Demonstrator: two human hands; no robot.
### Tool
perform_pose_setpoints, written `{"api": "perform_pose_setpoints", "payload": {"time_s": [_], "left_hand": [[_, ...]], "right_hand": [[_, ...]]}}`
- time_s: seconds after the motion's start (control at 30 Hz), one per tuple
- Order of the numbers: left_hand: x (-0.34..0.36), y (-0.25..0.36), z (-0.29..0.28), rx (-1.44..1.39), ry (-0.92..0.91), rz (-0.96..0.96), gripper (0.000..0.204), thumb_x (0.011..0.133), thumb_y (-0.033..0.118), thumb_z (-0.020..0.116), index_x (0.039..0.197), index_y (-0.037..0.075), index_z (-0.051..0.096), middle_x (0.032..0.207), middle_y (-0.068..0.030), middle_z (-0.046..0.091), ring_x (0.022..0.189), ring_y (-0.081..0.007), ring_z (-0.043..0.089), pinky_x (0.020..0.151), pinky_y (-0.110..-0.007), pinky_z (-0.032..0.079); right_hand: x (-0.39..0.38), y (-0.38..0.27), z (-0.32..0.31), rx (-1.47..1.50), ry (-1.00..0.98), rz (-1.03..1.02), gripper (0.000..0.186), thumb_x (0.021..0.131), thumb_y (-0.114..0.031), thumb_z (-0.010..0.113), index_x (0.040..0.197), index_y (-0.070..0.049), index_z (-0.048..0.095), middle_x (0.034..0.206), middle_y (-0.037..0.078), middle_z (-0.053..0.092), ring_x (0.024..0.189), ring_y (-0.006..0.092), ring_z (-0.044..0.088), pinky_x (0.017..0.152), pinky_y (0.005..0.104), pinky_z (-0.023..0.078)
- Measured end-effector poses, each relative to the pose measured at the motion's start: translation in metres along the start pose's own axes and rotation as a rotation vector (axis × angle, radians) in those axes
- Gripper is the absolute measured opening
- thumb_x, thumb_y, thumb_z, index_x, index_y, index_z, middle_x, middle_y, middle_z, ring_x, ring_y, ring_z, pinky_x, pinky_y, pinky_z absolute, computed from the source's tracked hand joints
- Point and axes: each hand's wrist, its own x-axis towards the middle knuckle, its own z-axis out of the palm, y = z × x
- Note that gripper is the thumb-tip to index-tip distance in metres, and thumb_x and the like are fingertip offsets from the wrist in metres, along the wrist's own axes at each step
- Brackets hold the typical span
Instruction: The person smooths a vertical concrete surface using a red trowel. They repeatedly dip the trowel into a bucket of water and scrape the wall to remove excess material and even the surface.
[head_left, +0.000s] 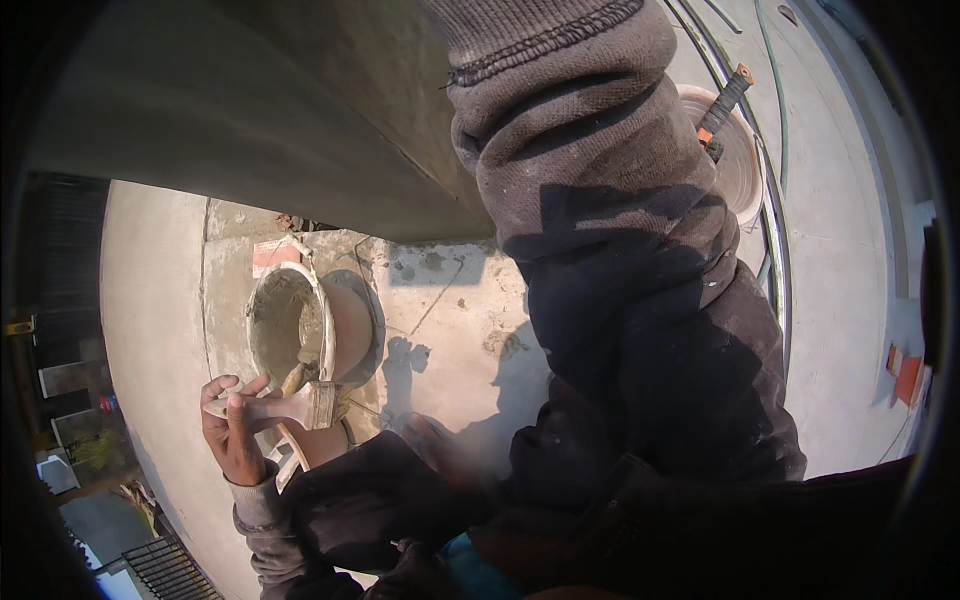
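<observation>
My left hand point(235, 430) is closed around the pale handle of a wide, flat brush point(300, 405), whose bristle end points right. Just beyond it stands a mortar-smeared bucket point(257, 325) with a grey coating inside. A small tool with a wooden-looking handle point(294, 380) leans in the bucket, partly hidden by the brush. Close under the brush, part of another reddish container point(318, 445) shows. My right arm, in a dusty brown sleeve point(600, 140), stretches up past the top edge beside the grey wall, so my right hand is out of sight.
A smooth grey wall point(300, 120) fills the upper left. At the right, a round tub point(735, 180) bears a black-handled tool point(725, 105), beside a curved metal rail point(775, 250) and a green hose point(776, 90). A reddish block point(272, 255) lies behind the bucket.
</observation>
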Motion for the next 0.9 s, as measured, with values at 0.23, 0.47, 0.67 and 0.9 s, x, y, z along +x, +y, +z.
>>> {"api": "perform_pose_setpoints", "payload": {"time_s": [0.23,0.47,0.67,0.9], "left_hand": [[-0.011,-0.004,-0.025,-0.011,0.031,-0.048,0.035,0.103,0.032,0.055,0.125,0.006,0.047,0.1,-0.0207,0.071,0.078,-0.0238,0.074,0.062,-0.031,0.061],[-0.002,-0.004,-0.011,-0.08,-0.029,-0.016,0.038,0.102,0.029,0.058,0.126,0.003,0.044,0.101,-0.0262,0.07,0.08,-0.0305,0.074,0.065,-0.035,0.063],[-0.015,0.007,-0.026,-0.05,0.029,-0.036,0.038,0.103,0.029,0.056,0.127,0.002,0.043,0.102,-0.0252,0.07,0.08,-0.0296,0.074,0.064,-0.034,0.062],[-0.01,0.001,-0.019,-0.009,0.047,-0.026,0.039,0.102,0.035,0.057,0.126,0.006,0.047,0.099,-0.0203,0.071,0.078,-0.0258,0.074,0.062,-0.03,0.061]], "right_hand": [[-0.236,0.05,-0.002,-0.138,-0.009,0.376,0.031,0.074,0.0,0.079,0.097,-0.019,0.079,0.108,0.006,0.066,0.092,0.0205,0.07,0.076,0.0306,0.06],[-0.059,0.04,0.009,0.013,0.039,0.579,0.021,0.082,-0.007,0.077,0.102,-0.013,0.079,0.105,0.005,0.069,0.089,0.0104,0.07,0.068,0.0258,0.057],[-0.13,0.06,0.021,-0.005,0.182,0.266,0.018,0.082,-0.007,0.077,0.099,-0.012,0.079,0.09,0.007,0.073,0.08,0.0126,0.071,0.064,0.0281,0.057],[-0.127,0.017,0.022,0.101,0.117,0.205,0.025,0.074,0.007,0.074,0.093,-0.01,0.076,0.115,0.009,0.065,0.095,0.0193,0.068,0.079,0.0321,0.058]]}}
